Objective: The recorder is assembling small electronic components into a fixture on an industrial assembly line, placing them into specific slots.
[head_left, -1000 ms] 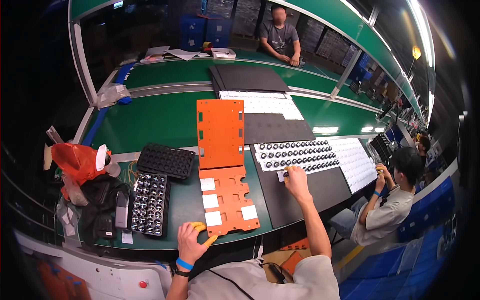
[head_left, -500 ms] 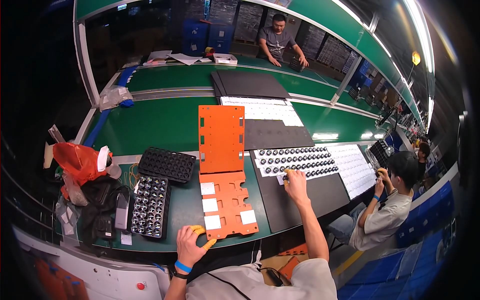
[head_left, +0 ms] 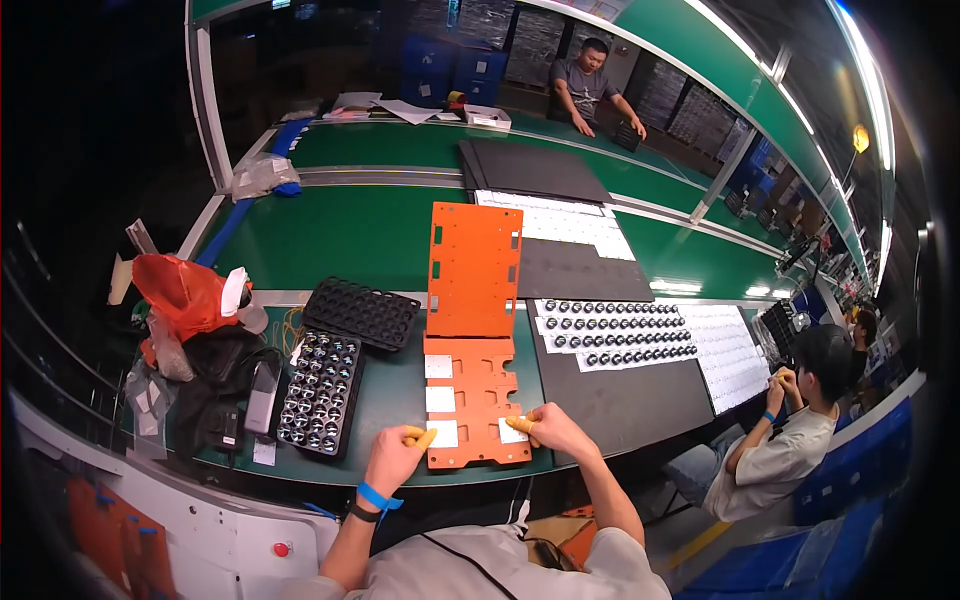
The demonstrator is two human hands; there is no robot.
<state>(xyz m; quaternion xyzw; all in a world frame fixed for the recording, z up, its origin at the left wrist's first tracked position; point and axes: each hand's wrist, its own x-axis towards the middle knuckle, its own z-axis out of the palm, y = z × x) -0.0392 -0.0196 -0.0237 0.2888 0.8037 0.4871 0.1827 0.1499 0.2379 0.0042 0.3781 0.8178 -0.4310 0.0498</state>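
An orange hinged jig [head_left: 474, 400] lies open before me on the green bench, its lid [head_left: 474, 268] tilted up and away. Several white squares sit in its base. My left hand [head_left: 395, 455], in yellow fingertip covers and a blue wristband, rests at the jig's lower left corner by a white square [head_left: 441, 433]. My right hand [head_left: 548, 427], fingertips also yellow, touches the white piece [head_left: 512, 430] at the jig's lower right corner. What the fingers pinch is too small to tell.
A black tray of small round parts [head_left: 320, 390] and an empty black tray [head_left: 361, 312] lie to the left. A dark mat with rows of black parts [head_left: 615, 333] lies to the right. An orange bag [head_left: 185, 290] sits far left. Two other people work nearby.
My right hand has drawn back from the rows of black parts on the dark mat to the jig's lower right corner. My left hand stays at the jig's lower left.
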